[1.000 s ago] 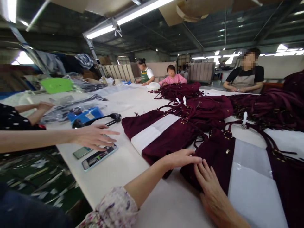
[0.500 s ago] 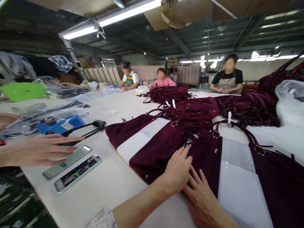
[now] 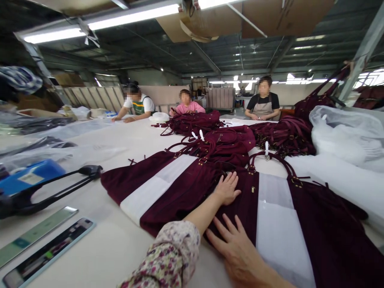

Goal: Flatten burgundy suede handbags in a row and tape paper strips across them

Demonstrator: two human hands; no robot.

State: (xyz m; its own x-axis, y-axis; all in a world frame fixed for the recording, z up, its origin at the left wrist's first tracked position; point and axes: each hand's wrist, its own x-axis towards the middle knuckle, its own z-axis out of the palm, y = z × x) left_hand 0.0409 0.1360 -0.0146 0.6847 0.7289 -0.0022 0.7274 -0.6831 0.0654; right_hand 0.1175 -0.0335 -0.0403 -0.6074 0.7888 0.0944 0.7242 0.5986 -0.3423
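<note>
My left hand (image 3: 227,189), in a floral sleeve, lies palm down with fingers stretched on a burgundy handbag (image 3: 327,224), near its upper left corner. Nearer to me, my right hand (image 3: 237,246) rests with spread fingers on the same bag's lower left edge. A white paper band (image 3: 283,236) wraps the middle of this bag, and its handles stand up at the back around a white tag (image 3: 267,148). A second burgundy handbag (image 3: 177,198) lies against it on the left, with its own white band (image 3: 150,192). Neither hand grips anything.
More burgundy bags (image 3: 195,122) and a heap of straps (image 3: 285,134) are piled behind. White plastic wrapping (image 3: 345,132) lies right. Left are a phone (image 3: 51,252), a greenish phone-like slab (image 3: 39,232), a black-handled tool (image 3: 60,188) and a blue object (image 3: 36,174). Three people sit across the table (image 3: 120,240).
My left hand has slid farther up the bag and its fingers have flattened. My right hand's fingers have spread. The view has turned right, and another person's hand at the left is out of view.
</note>
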